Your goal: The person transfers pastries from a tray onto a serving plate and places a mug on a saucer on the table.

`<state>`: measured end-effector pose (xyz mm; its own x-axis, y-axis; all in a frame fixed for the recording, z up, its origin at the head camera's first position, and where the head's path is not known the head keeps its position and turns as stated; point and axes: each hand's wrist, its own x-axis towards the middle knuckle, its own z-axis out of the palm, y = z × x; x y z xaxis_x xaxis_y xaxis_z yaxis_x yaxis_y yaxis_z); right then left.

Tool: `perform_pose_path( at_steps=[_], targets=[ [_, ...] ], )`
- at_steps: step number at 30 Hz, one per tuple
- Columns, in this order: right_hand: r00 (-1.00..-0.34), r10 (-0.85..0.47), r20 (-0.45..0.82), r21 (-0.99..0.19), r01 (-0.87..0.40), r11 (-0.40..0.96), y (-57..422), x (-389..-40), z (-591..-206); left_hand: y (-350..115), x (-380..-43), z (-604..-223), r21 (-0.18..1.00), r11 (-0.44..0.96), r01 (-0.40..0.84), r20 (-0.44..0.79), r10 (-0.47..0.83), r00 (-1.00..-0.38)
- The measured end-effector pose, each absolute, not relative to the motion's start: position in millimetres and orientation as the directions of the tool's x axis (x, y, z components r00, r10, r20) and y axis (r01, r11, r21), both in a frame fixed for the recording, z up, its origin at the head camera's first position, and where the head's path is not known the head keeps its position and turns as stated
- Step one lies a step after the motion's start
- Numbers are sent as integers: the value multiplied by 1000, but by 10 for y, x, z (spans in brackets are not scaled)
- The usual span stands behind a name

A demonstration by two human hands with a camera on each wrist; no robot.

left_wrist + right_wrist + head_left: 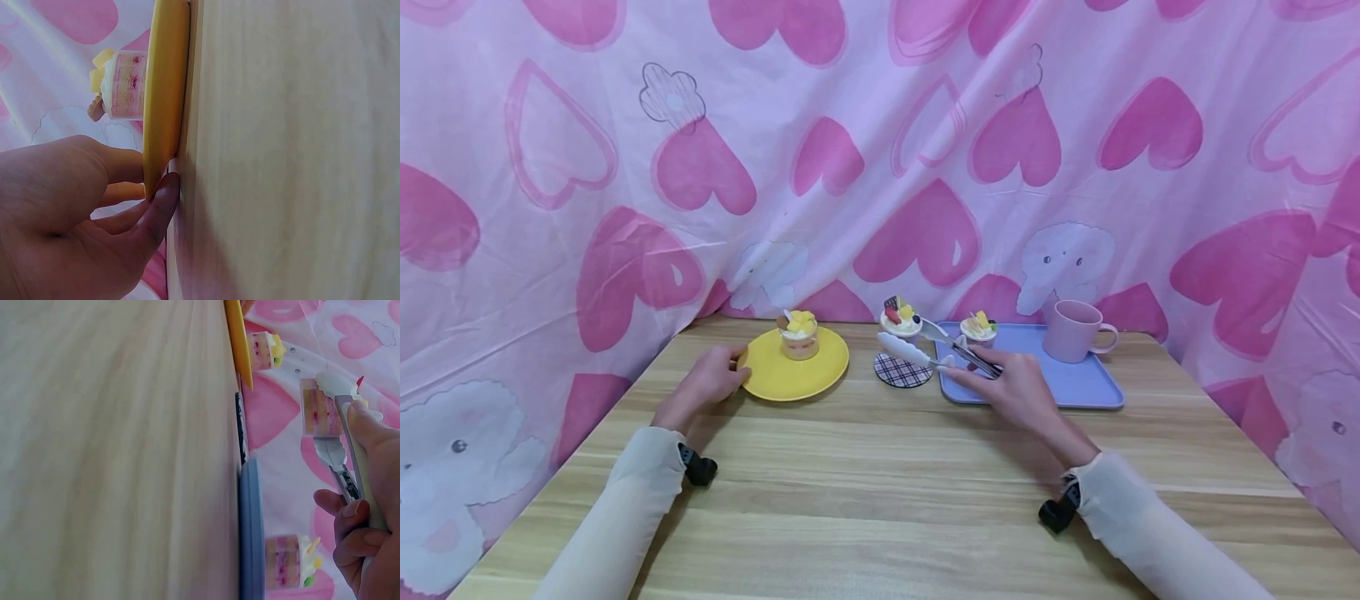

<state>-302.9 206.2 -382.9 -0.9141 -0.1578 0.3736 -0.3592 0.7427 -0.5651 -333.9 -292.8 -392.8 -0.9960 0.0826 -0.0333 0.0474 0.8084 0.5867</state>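
Observation:
My left hand (709, 377) pinches the near-left rim of a yellow plate (767, 379), thumb under the edge and fingers on top in the left wrist view. On that plate stands a clear dessert cup (128, 84) with cream and yellow fruit cubes. My right hand (1021, 385) grips a pair of metal tongs (973, 358) with pale, scalloped tips. Between those tips is a second dessert cup (319, 411), topped with cream, strawberry and dark pieces. It is held upright in the air above a round checked coaster (901, 373).
Right of the coaster lies a blue tray (1078, 390). A third dessert cup (284, 562) stands on its left side, and a pink mug (1069, 335) on its right. A pink heart-patterned curtain (917, 242) hangs behind the wooden table (865, 500).

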Motion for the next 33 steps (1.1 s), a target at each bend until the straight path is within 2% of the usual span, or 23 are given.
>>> perform_pose_path(
  at_steps=[12,25,33],
  targets=[
    [-898,-184,399,-579,-402,709,1849,-3108,-3844,-2923,-3313,-3921,579,811,82,-2,102,-995],
    [-893,-223,390,-611,-432,663,1679,-3171,-3867,-2918,-3326,-3937,589,806,59,-19,86,-996],
    [-883,-248,398,-579,-451,679,1586,-3189,-3877,-2947,-3354,-3948,583,809,78,-2,97,-995]
  ],
)
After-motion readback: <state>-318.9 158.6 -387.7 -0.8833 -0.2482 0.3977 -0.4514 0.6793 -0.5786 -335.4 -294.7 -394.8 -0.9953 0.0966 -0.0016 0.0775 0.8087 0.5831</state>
